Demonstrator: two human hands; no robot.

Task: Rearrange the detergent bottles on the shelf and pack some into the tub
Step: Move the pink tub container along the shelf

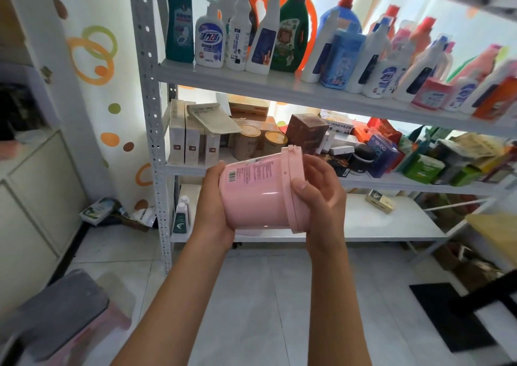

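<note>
Pink tub sideways between both hands, lidded end pointing right.

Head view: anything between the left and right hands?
Yes, in the head view: the pink plastic tub lies on its side between them, left hand against its base end, right hand at its lidded rim end.

The pink tub looks like smooth glossy plastic, with a printed paper label. The shelf is grey painted metal with punched holes. The detergent bottles are shiny plastic. The floor has glossy pale tiles. The boxes look like matt cardboard.
</note>
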